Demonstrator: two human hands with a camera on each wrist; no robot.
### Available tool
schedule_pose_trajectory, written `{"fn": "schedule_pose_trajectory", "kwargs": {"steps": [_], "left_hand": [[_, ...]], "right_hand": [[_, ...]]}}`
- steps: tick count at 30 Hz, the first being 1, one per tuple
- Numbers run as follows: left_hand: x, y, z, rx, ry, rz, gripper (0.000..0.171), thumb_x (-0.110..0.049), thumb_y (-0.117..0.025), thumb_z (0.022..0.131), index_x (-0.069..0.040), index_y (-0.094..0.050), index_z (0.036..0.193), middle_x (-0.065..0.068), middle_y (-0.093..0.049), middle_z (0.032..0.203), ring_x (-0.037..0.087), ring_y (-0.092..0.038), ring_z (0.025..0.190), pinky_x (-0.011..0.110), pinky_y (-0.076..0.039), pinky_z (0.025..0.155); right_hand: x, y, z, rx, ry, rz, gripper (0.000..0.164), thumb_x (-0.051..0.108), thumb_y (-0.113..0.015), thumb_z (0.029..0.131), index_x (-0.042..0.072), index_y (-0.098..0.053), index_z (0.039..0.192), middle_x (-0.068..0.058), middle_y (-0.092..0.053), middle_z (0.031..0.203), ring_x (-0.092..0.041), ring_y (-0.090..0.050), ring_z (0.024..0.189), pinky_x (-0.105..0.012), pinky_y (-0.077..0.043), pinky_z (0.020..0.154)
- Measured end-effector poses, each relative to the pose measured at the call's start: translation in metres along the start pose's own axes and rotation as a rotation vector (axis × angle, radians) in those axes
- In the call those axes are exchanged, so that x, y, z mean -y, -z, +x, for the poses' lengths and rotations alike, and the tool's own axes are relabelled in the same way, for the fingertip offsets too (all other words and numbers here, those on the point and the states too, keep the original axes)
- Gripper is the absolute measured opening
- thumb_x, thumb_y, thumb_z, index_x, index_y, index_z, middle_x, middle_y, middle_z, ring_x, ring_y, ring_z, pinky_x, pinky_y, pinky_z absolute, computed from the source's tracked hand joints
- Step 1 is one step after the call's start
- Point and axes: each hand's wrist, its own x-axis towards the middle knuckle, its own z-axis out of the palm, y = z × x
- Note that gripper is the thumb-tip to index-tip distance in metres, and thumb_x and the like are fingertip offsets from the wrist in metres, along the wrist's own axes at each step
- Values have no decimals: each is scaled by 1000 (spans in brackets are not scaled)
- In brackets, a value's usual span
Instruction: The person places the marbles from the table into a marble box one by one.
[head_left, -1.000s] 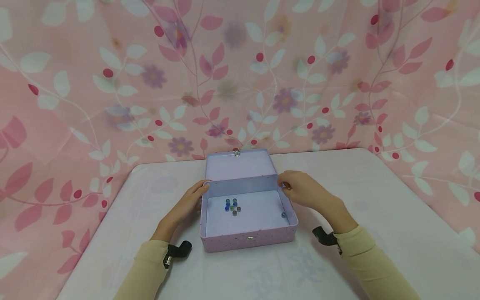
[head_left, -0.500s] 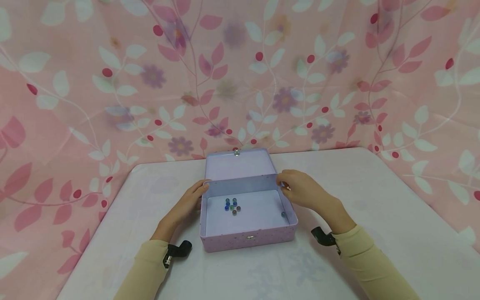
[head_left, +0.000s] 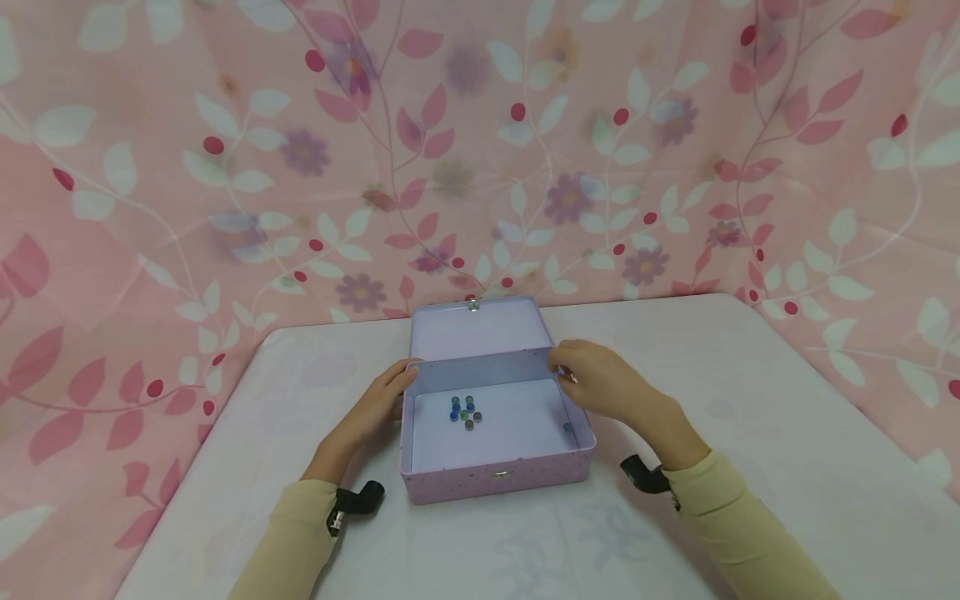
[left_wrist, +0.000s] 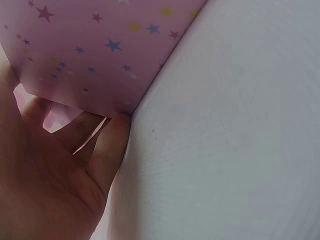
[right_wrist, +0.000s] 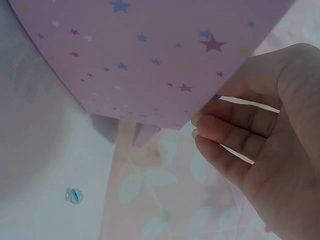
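Note:
A shallow lilac tin box [head_left: 498,482], patterned with small stars, stands with its hinged lid [head_left: 480,329] laid back. My left hand [head_left: 381,397] holds its left wall, thumb at the rim and the other fingers outside, as the left wrist view [left_wrist: 65,165] also shows. At the box's back right corner, my right hand [head_left: 603,379] pinches a blue marble [right_wrist: 216,96], mostly hidden by the fingers. Several glass marbles [head_left: 463,415] lie grouped left of centre on the box floor. A single marble [head_left: 567,427] lies by the right wall inside.
On the white table cover [right_wrist: 30,170], outside the box, lies a clear marble with a blue swirl [right_wrist: 74,196]. A pink floral cloth [head_left: 480,167] hangs behind the table. The box's front wall carries a small metal clasp [head_left: 501,475].
My right hand has shifted slightly left, bringing its fingertips over the box's right rim. The left hand, the box and the grouped marbles stay put.

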Motion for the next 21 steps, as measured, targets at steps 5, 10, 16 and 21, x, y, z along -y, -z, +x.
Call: {"fn": "schedule_pose_trajectory", "kwargs": {"steps": [5, 10, 16, 21], "left_hand": [[-1, -1, -2, -3, -20, 11, 61, -59, -35, 102, -26, -34, 154, 8, -35, 160, 41, -39, 144, 57, -48, 104], [-2, -2, -3, -6, -29, 12, 61, -60, -36, 102, -26, -35, 152, 7, -36, 160, 41, -39, 144, 58, -47, 104], [-2, -1, -4, -5, -17, 8, 61, -59, -36, 103, -26, -32, 154, 8, -33, 161, 41, -36, 146, 59, -45, 105], [-2, -1, -4, -6, -12, 20, 62, -60, -35, 102, -26, -32, 154, 7, -32, 162, 40, -33, 147, 60, -44, 106]], "right_hand": [[3, -3, 0, 18, 6, -16, 11, 2, -68, 86, 12, -68, 91, 3, -63, 84, -11, -55, 76, -28, -52, 69], [4, -8, -1, -5, 35, -51, 14, 0, -69, 84, 12, -68, 90, 1, -64, 86, -13, -56, 79, -29, -52, 68], [7, -12, 0, -33, 73, -78, 16, -2, -71, 81, 12, -68, 88, 3, -64, 83, -13, -55, 80, -32, -54, 74], [14, -16, 1, 30, 87, -68, 15, -1, -73, 81, 11, -70, 89, 2, -67, 87, -15, -59, 85, -32, -54, 76]]}}
